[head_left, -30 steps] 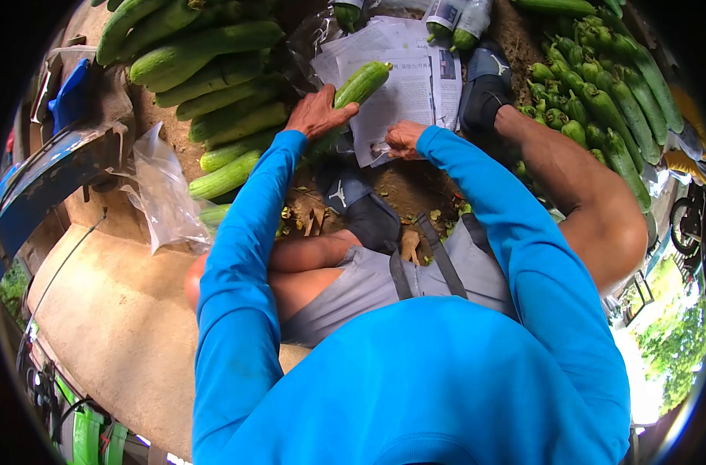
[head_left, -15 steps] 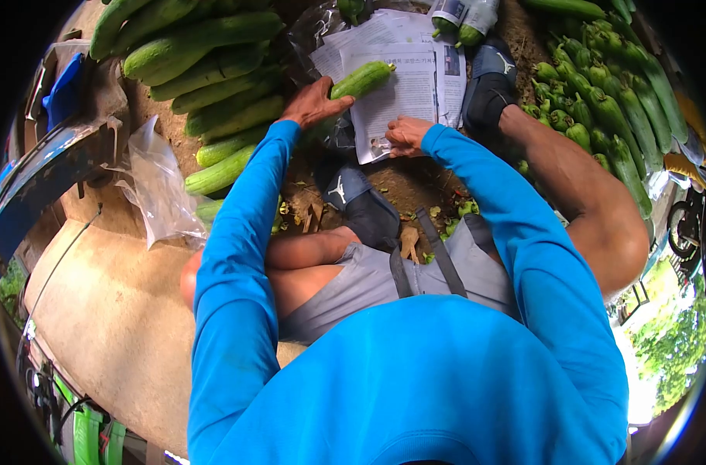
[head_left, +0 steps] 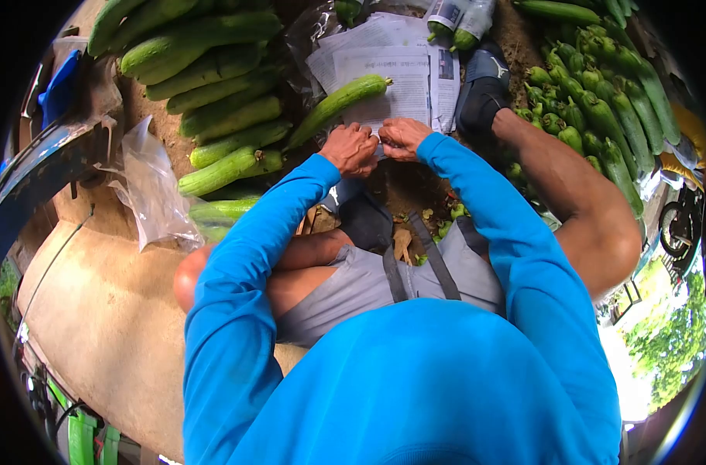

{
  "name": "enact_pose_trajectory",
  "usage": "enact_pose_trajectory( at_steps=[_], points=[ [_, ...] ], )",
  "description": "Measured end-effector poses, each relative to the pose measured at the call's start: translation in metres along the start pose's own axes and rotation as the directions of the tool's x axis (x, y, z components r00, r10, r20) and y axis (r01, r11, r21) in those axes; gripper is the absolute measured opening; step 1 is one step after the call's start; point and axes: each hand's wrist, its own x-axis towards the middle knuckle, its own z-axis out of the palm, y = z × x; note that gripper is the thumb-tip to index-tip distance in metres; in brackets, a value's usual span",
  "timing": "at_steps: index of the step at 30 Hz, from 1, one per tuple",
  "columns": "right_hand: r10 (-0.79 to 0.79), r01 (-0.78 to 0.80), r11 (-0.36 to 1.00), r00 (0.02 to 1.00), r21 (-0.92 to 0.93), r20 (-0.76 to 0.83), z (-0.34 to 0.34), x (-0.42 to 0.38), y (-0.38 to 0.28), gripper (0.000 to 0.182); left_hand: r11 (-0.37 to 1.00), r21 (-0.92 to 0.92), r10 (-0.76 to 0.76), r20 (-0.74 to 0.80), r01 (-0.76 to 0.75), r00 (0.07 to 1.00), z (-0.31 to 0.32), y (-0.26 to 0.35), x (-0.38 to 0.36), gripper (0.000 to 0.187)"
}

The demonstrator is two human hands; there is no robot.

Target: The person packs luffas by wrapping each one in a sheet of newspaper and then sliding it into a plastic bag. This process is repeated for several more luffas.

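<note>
A long green luffa gourd point(head_left: 339, 107) lies slantwise across the stack of newspaper sheets point(head_left: 403, 87), its stem end toward the upper right. My left hand point(head_left: 351, 149) is closed at the near edge of the paper, just below the gourd. Beside it, my right hand point(head_left: 404, 138) has its fingers pinched at the same edge. Both hands seem to grip the newspaper, with their fingertips almost meeting. The gourd's lower left end reaches toward the pile on the left, and neither hand is holding it.
A pile of luffa gourds point(head_left: 213, 74) is at the left, more gourds point(head_left: 601, 101) at the right. Newspaper-wrapped gourds point(head_left: 474, 23) lie beyond my sandalled foot point(head_left: 486, 81). A clear plastic bag point(head_left: 153, 186) rests near my left knee.
My left hand has let go of the gourd, which now lies on the newspaper, and has come down beside my right hand. Both are now together at the paper's near edge.
</note>
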Motion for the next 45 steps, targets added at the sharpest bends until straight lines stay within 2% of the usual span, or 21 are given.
enact_pose_trajectory(
  at_steps=[1, 3, 5, 7, 12, 16, 19, 21, 25, 27, 28, 29, 31, 33, 35, 37, 38, 40, 41, 43, 45],
  points=[
    [-0.002, 0.002, 1.000, 1.000, -0.005, -0.016, -0.002, 0.000, -0.001, 0.018, 1.000, 0.001, 0.011, -0.002, -0.011, 1.000, 0.005, -0.006, 0.001, 0.033],
    [0.010, -0.011, 1.000, 0.999, -0.014, -0.032, -0.007, -0.003, -0.004, 0.019, 0.990, -0.137, -0.025, 0.077, 0.035, 0.997, -0.001, -0.012, 0.002, 0.025],
    [0.092, -0.095, 0.994, 0.994, -0.048, -0.051, -0.010, -0.005, -0.007, 0.021, 0.976, -0.216, -0.014, 0.037, 0.022, 0.999, -0.002, -0.018, 0.001, 0.018],
    [0.088, -0.090, 0.995, 0.995, -0.040, -0.042, -0.016, -0.009, -0.007, 0.025, 0.919, -0.394, 0.016, 0.089, 0.021, 0.996, 0.000, -0.028, 0.003, 0.018],
    [0.289, -0.279, 0.955, 0.950, -0.096, 0.115, -0.031, -0.020, -0.009, 0.037, 0.864, -0.421, -0.157, 0.299, 0.278, 0.941, -0.015, -0.033, 0.009, 0.024],
    [0.306, -0.296, 0.950, 0.944, -0.095, 0.126, -0.036, -0.023, -0.010, 0.040, 0.873, -0.389, -0.166, 0.334, 0.296, 0.928, -0.022, -0.033, 0.013, 0.026],
    [0.285, -0.282, 0.957, 0.958, -0.075, 0.036, -0.030, -0.022, -0.010, 0.039, 0.881, -0.334, -0.181, 0.416, 0.334, 0.891, -0.023, -0.033, 0.015, 0.027],
    [0.250, -0.250, 0.968, 0.968, 0.004, 0.006, -0.026, -0.019, -0.008, 0.034, 0.878, -0.342, -0.192, 0.391, 0.335, 0.900, -0.021, -0.034, 0.015, 0.033],
    [0.172, -0.175, 0.984, 0.982, -0.029, -0.073, -0.017, -0.014, -0.003, 0.030, 0.871, -0.380, -0.191, 0.325, 0.313, 0.926, -0.030, -0.036, 0.012, 0.041],
    [0.250, -0.248, 0.967, 0.968, -0.058, 0.027, -0.018, -0.012, -0.004, 0.026, 0.894, -0.348, -0.257, 0.119, 0.282, 0.959, -0.050, -0.032, 0.007, 0.050],
    [0.247, -0.246, 0.968, 0.969, -0.055, 0.027, -0.018, -0.012, -0.004, 0.026, 0.920, -0.282, -0.273, 0.032, 0.271, 0.961, -0.058, -0.031, 0.004, 0.046],
    [0.203, -0.203, 0.978, 0.979, -0.041, -0.015, -0.016, -0.013, -0.001, 0.026, 0.920, -0.278, -0.278, 0.033, 0.276, 0.960, -0.054, -0.034, 0.001, 0.046],
    [0.151, -0.154, 0.988, 0.987, -0.033, -0.060, -0.016, -0.011, 0.001, 0.027, 0.919, -0.179, -0.385, -0.215, 0.351, 0.898, -0.041, -0.043, -0.006, 0.048],
    [0.132, -0.134, 0.990, 0.990, -0.053, -0.044, -0.014, -0.012, 0.003, 0.025, 0.892, -0.171, -0.443, -0.146, 0.418, 0.885, -0.038, -0.046, -0.011, 0.050],
    [0.102, -0.109, 0.988, 0.992, -0.105, -0.072, -0.008, -0.013, 0.006, 0.022, 0.861, -0.193, -0.502, -0.165, 0.471, 0.849, -0.034, -0.051, -0.012, 0.052],
    [0.076, -0.091, 0.984, 0.992, -0.152, -0.098, 0.000, -0.018, 0.004, 0.021, 0.890, -0.158, -0.455, -0.230, 0.428, 0.860, -0.011, -0.065, -0.017, 0.053],
    [0.094, -0.104, 0.974, 0.994, -0.200, -0.056, 0.000, -0.019, 0.001, 0.023, 0.914, -0.119, -0.406, -0.297, 0.388, 0.864, -0.007, -0.069, -0.018, 0.055],
    [0.134, -0.125, 0.948, 0.991, -0.293, 0.010, 0.000, -0.025, -0.009, 0.039, 0.928, -0.114, -0.372, -0.273, 0.354, 0.887, -0.001, -0.076, -0.021, 0.055],
    [0.138, -0.131, 0.945, 0.990, -0.298, 0.004, 0.001, -0.026, -0.013, 0.039, 0.940, -0.106, -0.342, -0.246, 0.325, 0.907, -0.001, -0.078, -0.021, 0.055],
    [0.198, -0.182, 0.909, 0.980, -0.375, 0.004, 0.003, -0.026, -0.021, 0.045, 0.954, -0.104, -0.299, -0.300, 0.280, 0.906, -0.001, -0.084, -0.016, 0.053],
    [0.230, -0.217, 0.899, 0.973, -0.381, -0.012, 0.006, -0.028, -0.025, 0.048, 0.937, -0.101, -0.349, -0.200, 0.335, 0.916, -0.018, -0.075, -0.016, 0.052]
  ],
)
